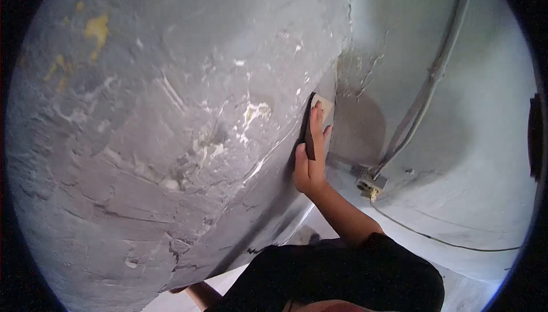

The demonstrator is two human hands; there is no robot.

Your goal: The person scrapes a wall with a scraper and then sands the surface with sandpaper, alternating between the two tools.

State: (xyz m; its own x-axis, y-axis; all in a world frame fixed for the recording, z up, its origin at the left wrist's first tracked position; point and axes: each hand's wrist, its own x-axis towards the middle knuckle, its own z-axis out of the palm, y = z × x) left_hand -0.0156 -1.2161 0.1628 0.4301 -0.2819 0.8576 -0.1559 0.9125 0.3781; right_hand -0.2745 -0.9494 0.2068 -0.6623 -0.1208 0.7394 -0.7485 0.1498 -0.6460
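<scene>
My right hand [311, 161] is raised against the rough grey plastered wall [142, 124], close to the corner. It holds a flat sanding block [309, 132] with a dark edge and a pale back; the thumb is on one side and the fingers lie along the back. The block rests against the wall surface. At the lower left, my left hand [179, 290] shows only in a small part by the wall's bottom edge. Its fingers are mostly hidden, so what it touches or holds cannot be made out.
A pale adjoining wall [485, 141] stands to the right. A conduit [435, 75] runs down it to a small electrical box [371, 185] with exposed fittings. From there a thin cable [434, 236] trails right. White patches, cracks and yellow stains [97, 29] mark the grey wall.
</scene>
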